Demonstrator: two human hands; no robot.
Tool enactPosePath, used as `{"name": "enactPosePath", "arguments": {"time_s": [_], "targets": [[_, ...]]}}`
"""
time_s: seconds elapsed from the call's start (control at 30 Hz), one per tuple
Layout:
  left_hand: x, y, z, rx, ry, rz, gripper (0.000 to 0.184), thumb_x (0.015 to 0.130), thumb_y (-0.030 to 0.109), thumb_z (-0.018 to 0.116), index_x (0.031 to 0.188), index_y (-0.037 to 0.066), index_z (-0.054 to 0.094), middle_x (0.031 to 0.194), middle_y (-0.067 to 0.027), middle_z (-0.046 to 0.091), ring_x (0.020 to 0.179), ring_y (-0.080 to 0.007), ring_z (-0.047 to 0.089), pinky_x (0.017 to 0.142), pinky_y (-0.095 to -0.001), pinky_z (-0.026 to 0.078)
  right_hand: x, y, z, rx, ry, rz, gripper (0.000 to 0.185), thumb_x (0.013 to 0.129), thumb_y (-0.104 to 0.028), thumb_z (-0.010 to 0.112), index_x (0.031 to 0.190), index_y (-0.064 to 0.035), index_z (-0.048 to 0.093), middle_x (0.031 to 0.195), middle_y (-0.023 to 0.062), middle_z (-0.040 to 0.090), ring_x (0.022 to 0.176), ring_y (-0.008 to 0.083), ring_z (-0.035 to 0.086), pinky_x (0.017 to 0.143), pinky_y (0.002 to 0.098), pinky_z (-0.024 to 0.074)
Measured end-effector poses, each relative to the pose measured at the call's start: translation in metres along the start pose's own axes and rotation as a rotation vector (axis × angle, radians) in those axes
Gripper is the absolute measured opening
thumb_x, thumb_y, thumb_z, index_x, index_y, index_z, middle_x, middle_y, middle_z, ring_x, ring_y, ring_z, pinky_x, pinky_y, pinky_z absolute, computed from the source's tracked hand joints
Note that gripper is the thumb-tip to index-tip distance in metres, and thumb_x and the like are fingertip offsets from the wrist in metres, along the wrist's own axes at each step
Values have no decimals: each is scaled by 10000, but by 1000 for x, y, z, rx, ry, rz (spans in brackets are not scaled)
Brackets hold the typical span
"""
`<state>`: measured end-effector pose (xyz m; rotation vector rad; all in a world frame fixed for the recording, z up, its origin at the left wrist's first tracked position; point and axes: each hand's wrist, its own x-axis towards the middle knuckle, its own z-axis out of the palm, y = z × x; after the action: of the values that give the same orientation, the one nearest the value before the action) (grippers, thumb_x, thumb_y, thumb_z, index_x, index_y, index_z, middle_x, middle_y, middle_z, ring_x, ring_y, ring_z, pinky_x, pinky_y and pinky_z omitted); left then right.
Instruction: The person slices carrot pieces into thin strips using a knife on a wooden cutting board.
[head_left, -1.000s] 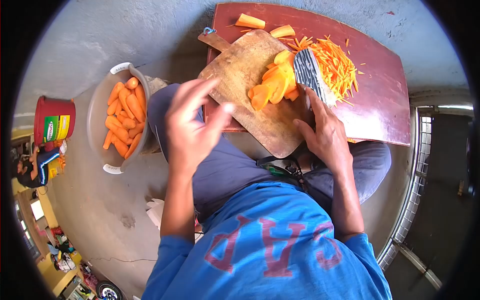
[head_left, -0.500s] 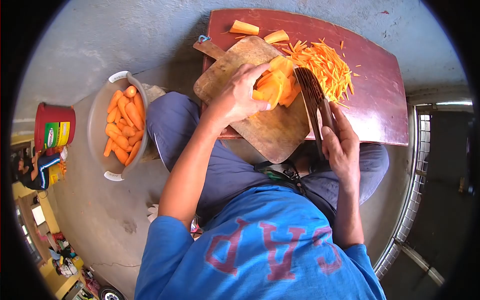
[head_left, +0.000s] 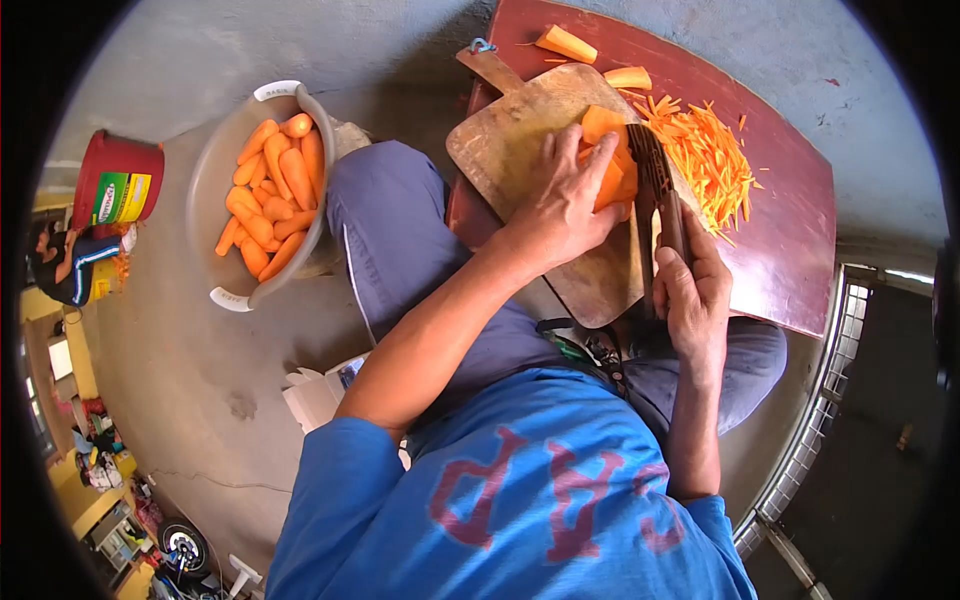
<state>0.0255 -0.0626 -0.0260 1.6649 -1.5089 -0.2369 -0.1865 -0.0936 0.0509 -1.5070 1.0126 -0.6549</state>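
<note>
On a wooden cutting board [head_left: 490, 145], my left hand [head_left: 570, 205] presses down on a stack of carrot slices [head_left: 605, 122], its fingers bent over them. A knife with a broad dark blade [head_left: 648, 155] stands on edge against the right side of the stack. My right hand [head_left: 695, 300] is closed around its handle. Right of the blade lies a heap of thin carrot strips [head_left: 705, 155]. Two cut carrot pieces, one long [head_left: 567, 43] and one shorter [head_left: 628, 78], rest behind the board on the red table [head_left: 785, 225].
To my left, a grey tub [head_left: 205, 190] holds several peeled carrots [head_left: 270, 190]. Farther left are a red bucket [head_left: 120, 180] and another seated person [head_left: 70, 260]. A wall rises behind the table. An open cardboard box [head_left: 315, 395] sits by my left leg.
My left hand has gone from holding the slices loosely raised and fanned to pressing them on the board. The knife now stands against the stack. The whole view has shifted.
</note>
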Motion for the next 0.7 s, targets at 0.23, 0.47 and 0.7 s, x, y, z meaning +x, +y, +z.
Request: {"name": "enactPosePath", "arguments": {"time_s": [0.23, 0.47, 0.7], "targets": [[11, -24, -16, 208, 112, 30, 816, 869, 318, 942, 1564, 28, 627, 1470, -237, 578, 1296, -446, 577, 1125, -618, 475, -9, 8, -13, 269, 26, 22, 687, 1152, -132, 674, 1750, 85, 414, 1035, 31, 700, 604, 47, 523, 518, 222, 421], [7, 2, -29, 216, -76, -10, 1015, 790, 486, 1001, 1655, 143, 595, 1655, -237, 475, 1524, -455, 463, 1201, -651, 390, -19, 23, -26, 443, 57, 100, 710, 1147, -165, 699, 1761, 53, 418, 1043, 31, 700, 639, 57, 575, 545, 234, 462], [12, -9, -25, 291, -86, 42, 919, 816, 481, 977, 1607, 138, 658, 1643, -227, 494, 1471, -439, 495, 1188, -651, 372, -17, 24, -29, 572, -52, 183, 720, 1053, -112, 688, 1708, 59, 444, 1051, 102, 669, 641, 123, 647, 517, 262, 522]]}}
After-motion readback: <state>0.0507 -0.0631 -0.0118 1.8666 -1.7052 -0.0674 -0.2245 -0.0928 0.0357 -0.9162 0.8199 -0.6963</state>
